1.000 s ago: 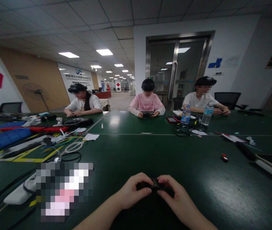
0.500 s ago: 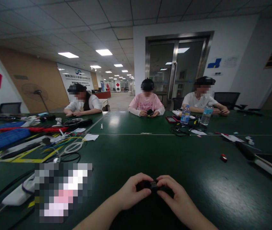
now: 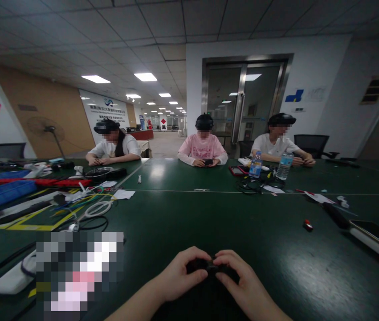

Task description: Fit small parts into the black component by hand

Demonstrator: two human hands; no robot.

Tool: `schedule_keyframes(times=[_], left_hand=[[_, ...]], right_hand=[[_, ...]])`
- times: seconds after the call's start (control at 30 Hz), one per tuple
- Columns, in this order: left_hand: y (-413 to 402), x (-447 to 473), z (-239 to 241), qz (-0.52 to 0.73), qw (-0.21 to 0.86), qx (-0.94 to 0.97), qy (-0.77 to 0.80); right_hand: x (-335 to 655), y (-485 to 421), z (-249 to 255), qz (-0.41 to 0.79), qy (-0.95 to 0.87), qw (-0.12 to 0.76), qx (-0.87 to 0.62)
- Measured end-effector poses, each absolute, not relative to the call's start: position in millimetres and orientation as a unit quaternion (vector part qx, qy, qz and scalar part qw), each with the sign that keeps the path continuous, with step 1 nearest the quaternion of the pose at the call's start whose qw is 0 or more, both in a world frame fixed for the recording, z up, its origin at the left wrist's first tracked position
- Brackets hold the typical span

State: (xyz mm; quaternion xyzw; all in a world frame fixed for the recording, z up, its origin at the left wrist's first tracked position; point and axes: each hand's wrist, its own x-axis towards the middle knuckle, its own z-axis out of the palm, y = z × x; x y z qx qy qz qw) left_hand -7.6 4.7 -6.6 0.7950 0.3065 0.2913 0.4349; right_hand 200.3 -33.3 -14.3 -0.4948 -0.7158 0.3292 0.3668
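Observation:
My left hand [image 3: 182, 274] and my right hand [image 3: 239, 283] meet low in the middle of the head view, just above the dark green table [image 3: 209, 218]. Both are curled, fingertips pinched on a small black part [image 3: 211, 266] held between them. Most of that part is hidden by my fingers, so its shape is unclear.
Three people sit across the table, each handling something small. Two water bottles [image 3: 256, 164] and black cables [image 3: 249, 185] lie at the far right. A blue tray [image 3: 2, 194], wires and a white cable coil [image 3: 97, 208] crowd the left. A small red object [image 3: 307, 225] and a long black-and-white bar [image 3: 372, 234] lie to the right.
The view has tipped slightly, so my hands sit lower in the picture. Their grip on the small black part looks the same.

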Motion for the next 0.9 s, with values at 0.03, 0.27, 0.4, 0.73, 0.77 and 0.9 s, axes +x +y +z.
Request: schedule_keyframes(times=[0.03, 0.27, 0.4, 0.73, 0.77, 0.9], left_hand=[[4.8, -7.5, -6.5, 0.291, 0.433, 0.796, 0.305], [5.0, -5.6, -8.8, 0.301, 0.438, 0.792, 0.299], [4.5, -5.8, -13.2, 0.302, 0.473, 0.769, 0.306], [3.8, -6.5, -13.6, 0.281, 0.479, 0.756, 0.348], [3.6, -6.4, -13.3, 0.282, 0.480, 0.754, 0.348], [3.5, -6.5, -13.5, 0.286, 0.481, 0.752, 0.349]], right_hand=[[200.2, -33.4, -14.4, 0.328, -0.716, 0.366, -0.495], [200.3, -33.8, -13.5, 0.330, -0.722, 0.372, -0.481], [200.4, -33.1, -14.5, 0.323, -0.724, 0.374, -0.481], [200.9, -34.9, -13.3, 0.325, -0.722, 0.367, -0.488], [200.9, -35.0, -13.2, 0.324, -0.723, 0.366, -0.489], [201.0, -34.7, -12.6, 0.327, -0.722, 0.364, -0.490]])
